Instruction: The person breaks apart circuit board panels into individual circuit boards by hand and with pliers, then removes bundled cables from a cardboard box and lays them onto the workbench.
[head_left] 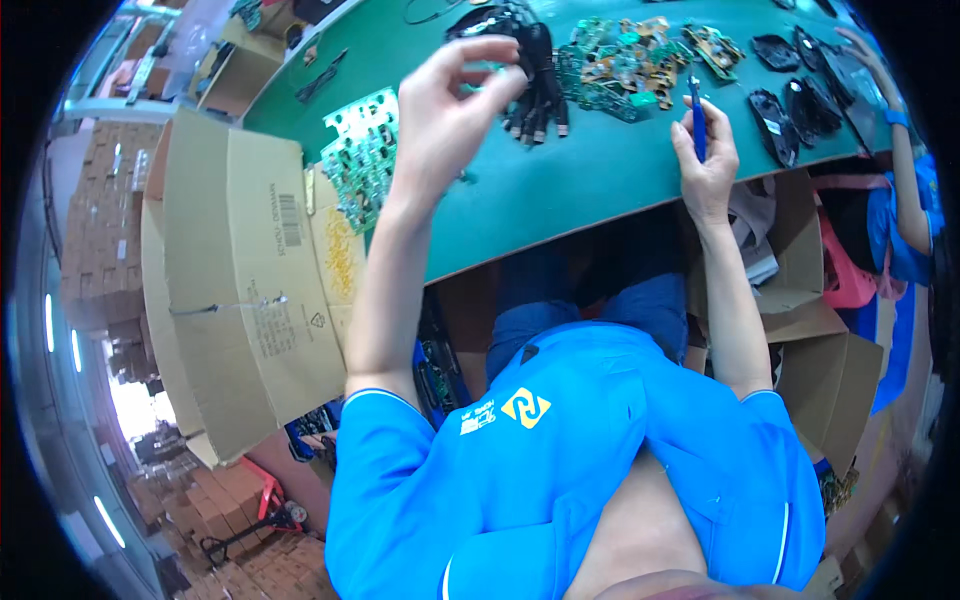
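My left hand (455, 100) is raised over the green table, its fingers curved and apart with nothing visible between them. Just beyond it lies a bundle of black cables (540, 75) with metal plugs at their ends; the hand overlaps part of it, and I cannot tell whether they touch. My right hand (710, 150) is closed around a slim blue pen-shaped tool (697, 120), held upright near the table's front edge. A heap of small green and tan circuit boards (625, 65) lies between the hands, further back. Left of my left forearm is a panel of green circuit boards (360, 150).
Black plastic shells (775, 125) lie at the right of the green table (560, 190). A co-worker's hand (868, 60) reaches in there. A large open cardboard box (240, 270) stands at the left, with small yellow pieces (340, 255) beside it. More cardboard boxes (830, 385) stand at the right.
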